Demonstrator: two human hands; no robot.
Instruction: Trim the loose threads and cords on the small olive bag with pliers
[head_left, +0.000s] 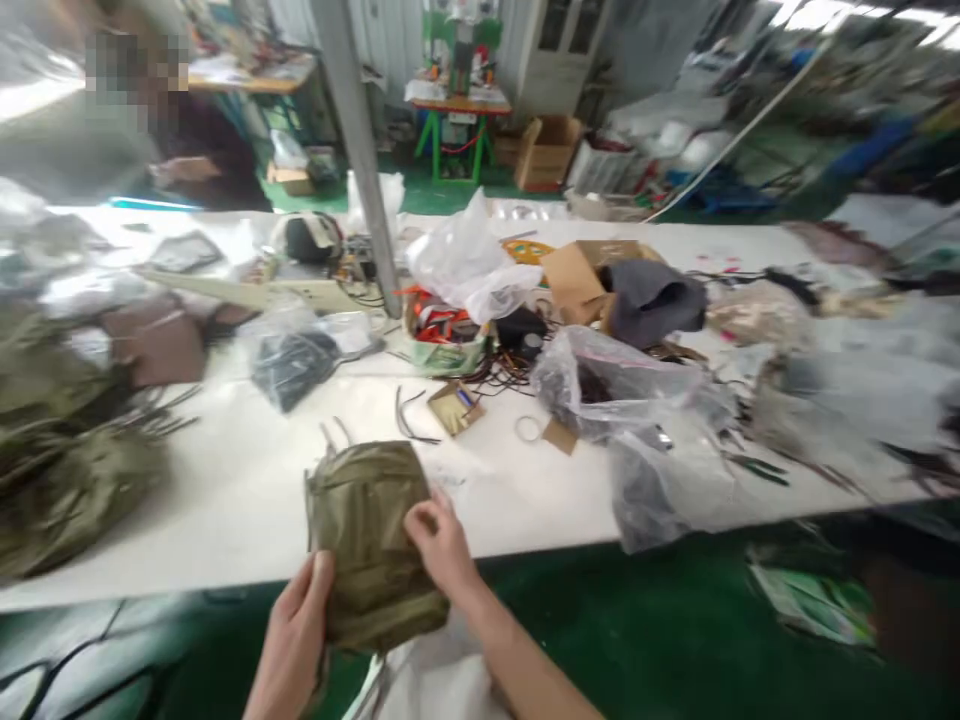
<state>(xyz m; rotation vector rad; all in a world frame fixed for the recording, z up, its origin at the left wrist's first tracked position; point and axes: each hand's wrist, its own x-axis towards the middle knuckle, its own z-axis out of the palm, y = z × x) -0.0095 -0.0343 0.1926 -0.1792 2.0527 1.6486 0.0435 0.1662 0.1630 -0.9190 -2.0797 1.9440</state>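
Observation:
An olive-green fabric bag (375, 535) with seams and thin straps is held up over the table's front edge. My left hand (296, 625) grips its left side, thumb on the front and the other fingers behind. At its right edge, my right hand (439, 540) is closed, with thumb and forefinger pinched together against the fabric. Its other fingers are partly hidden. Behind the bag, a small open box (455, 410) and a dark cord (405, 415) lie on the white table (532, 505).
More olive fabric pieces (75, 480) are heaped at the left. Clear plastic bags (630, 385), a cardboard box (574, 280) and a basket (446, 355) of orange items crowd the table. A grey post (360, 150) rises at its middle. Another person (202, 140) stands across the table.

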